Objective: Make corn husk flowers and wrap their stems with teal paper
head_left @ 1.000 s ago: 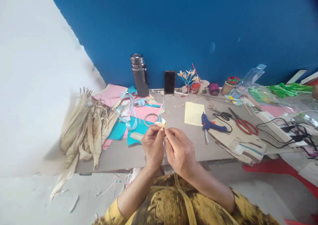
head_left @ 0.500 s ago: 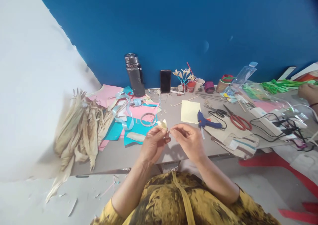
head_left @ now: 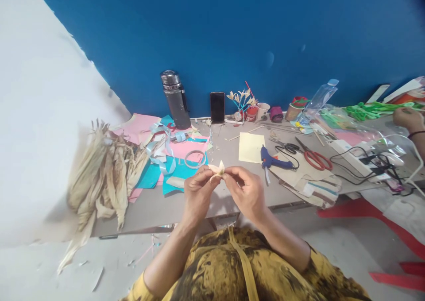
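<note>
Left hand (head_left: pixel 198 194): pinching the pale flower (head_left: pixel 220 170), which sits at its 1 o'clock.
Right hand (head_left: pixel 246 194): thumb and forefinger pinching the flower's 4 o'clock edge.
Petals: one points to 12 o'clock, another to 10.
Flower's long axis: cannot tell; fingers cover its base.

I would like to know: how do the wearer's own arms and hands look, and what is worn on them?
The left hand and right hand are bare, with no watch or bracelet visible at the wrists. The left sleeve and right sleeve are yellow with dark blotches and stop well short of the wrists.
</note>
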